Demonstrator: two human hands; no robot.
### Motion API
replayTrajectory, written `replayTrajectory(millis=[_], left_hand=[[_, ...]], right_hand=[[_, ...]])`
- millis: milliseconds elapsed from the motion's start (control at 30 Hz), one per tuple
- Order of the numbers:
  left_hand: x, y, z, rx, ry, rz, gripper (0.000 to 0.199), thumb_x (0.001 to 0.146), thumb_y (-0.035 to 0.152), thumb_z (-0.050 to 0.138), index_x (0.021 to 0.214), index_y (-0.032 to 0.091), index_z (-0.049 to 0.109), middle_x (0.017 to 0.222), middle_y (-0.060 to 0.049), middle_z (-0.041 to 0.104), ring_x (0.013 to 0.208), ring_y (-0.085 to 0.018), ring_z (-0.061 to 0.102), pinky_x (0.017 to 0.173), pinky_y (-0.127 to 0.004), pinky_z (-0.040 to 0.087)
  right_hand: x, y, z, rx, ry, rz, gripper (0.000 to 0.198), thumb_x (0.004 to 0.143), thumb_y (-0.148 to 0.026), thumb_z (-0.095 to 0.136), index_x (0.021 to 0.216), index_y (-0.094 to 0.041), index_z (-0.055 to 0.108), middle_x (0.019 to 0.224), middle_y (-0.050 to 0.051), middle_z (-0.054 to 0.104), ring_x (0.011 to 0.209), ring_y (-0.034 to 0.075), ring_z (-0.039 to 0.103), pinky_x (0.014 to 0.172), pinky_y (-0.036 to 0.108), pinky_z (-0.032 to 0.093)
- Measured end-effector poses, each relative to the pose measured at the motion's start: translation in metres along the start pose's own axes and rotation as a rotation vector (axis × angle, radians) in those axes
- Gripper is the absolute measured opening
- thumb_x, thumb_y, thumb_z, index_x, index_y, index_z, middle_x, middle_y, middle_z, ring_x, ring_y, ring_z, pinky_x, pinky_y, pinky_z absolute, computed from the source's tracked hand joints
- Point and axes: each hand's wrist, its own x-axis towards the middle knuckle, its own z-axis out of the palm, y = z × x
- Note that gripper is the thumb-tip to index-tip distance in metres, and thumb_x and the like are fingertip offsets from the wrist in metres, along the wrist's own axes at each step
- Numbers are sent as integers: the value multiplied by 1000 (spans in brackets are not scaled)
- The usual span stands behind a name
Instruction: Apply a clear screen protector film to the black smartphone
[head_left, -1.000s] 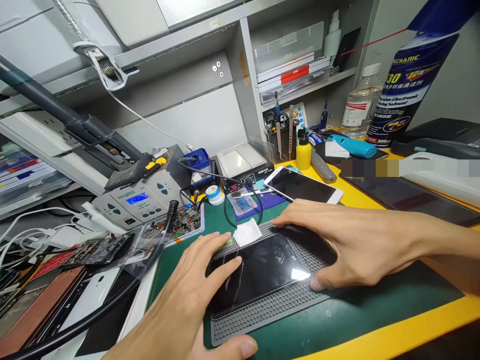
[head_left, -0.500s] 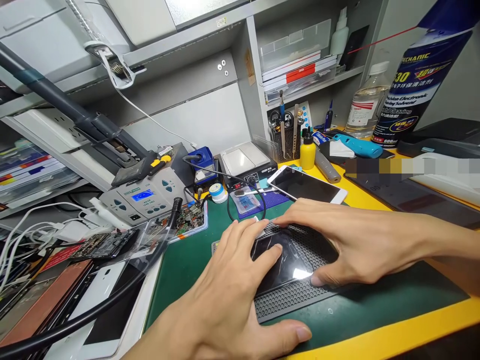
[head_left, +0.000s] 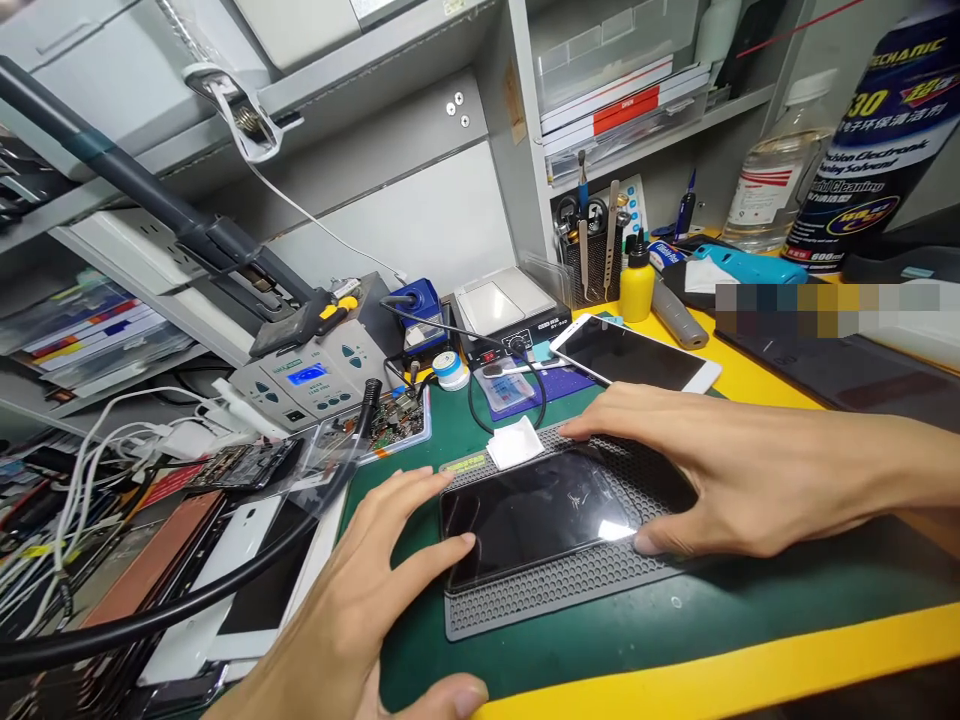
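A black smartphone lies screen up on a grey honeycomb-textured pad, with pale scratch-like marks and a bright reflection on its glass. My right hand arches over its right end, thumb at the near edge and fingertips by the far edge, holding it across its width. The palm side and part of that end are hidden. My left hand is open at the phone's left end, fingers spread, one fingertip at the glass's left edge. A folded white tissue rests on the pad's far edge.
A green mat lies under the pad. Behind are a white phone, a yellow bottle and a soldering station. A black hose crosses the left side above several phone parts. A spray can stands right.
My left hand has drawn back to the left and nearer, uncovering the phone's left part and the white tissue. My right hand keeps its place on the phone. The view has shifted slightly.
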Motion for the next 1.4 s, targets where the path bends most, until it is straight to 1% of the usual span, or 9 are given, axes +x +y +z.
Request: replayTrajectory(millis=[100, 200, 400, 567, 900, 1000, 1067, 1233, 1400], left_hand=[[-10, -2, 4, -4, 18, -16, 59, 80, 42, 70, 136, 30, 57, 159, -11, 37, 143, -42, 35, 113, -68, 31], [-8, -2, 7, 10, -10, 41, 63, 79, 44, 71, 137, 27, 56, 159, -14, 35, 143, -43, 35, 111, -68, 35], [12, 7, 6, -29, -105, -6, 63, 76, 45, 74, 133, 21, 61, 158, -17, 33, 144, -42, 32, 111, -65, 37], [27, 15, 9, -90, -105, -9, 67, 72, 45, 77, 133, 18, 62, 157, -18, 34, 145, -40, 31, 116, -61, 33], [47, 26, 21, -77, -71, 28, 75, 74, 60, 72, 137, 21, 58, 159, -18, 29, 147, -38, 26, 119, -61, 25], [40, 19, 17, -21, -70, 37, 78, 77, 59, 70, 142, 20, 52, 160, -18, 29, 148, -38, 26, 119, -62, 27], [27, 11, 12, 28, -34, 35, 73, 79, 51, 70, 142, 19, 51, 159, -17, 33, 147, -38, 28, 118, -61, 32], [-6, -6, 7, 117, 21, 70, 60, 83, 36, 67, 140, 26, 52, 158, -13, 37, 145, -39, 33, 113, -66, 36], [-11, -3, 16, 99, 46, 105, 63, 83, 40, 67, 142, 28, 51, 153, -12, 45, 142, -40, 37, 112, -66, 37]], right_hand=[[0, 3, 2, 2, 6, -10, 75, 71, -46, 76, 141, -27, 56, 128, 9, 62, 112, 32, 61, 92, 41, 53], [-1, 4, 3, -6, 21, -18, 73, 72, -47, 76, 140, -28, 57, 129, 9, 63, 113, 32, 61, 93, 41, 53], [1, 1, 3, -54, -3, 11, 72, 73, -48, 75, 140, -28, 57, 127, 10, 63, 111, 34, 62, 90, 42, 55], [2, 1, 4, -67, -21, 10, 71, 75, -49, 74, 141, -28, 55, 128, 10, 61, 112, 34, 62, 91, 43, 55], [1, 6, 8, -92, 25, -53, 70, 76, -46, 75, 140, -28, 56, 128, 8, 63, 112, 32, 63, 90, 39, 56], [1, 4, 7, -108, 34, -39, 68, 75, -45, 76, 138, -26, 59, 125, 9, 64, 110, 31, 64, 89, 39, 56], [1, 2, 6, -121, 26, -30, 69, 75, -44, 75, 139, -25, 58, 125, 9, 64, 111, 31, 63, 90, 39, 55], [1, 0, 5, -121, 14, -39, 70, 74, -41, 76, 140, -23, 58, 126, 8, 63, 115, 29, 61, 97, 39, 52], [1, 0, 4, -120, 14, -59, 70, 74, -38, 77, 140, -24, 58, 126, 8, 64, 117, 28, 59, 99, 37, 50]])
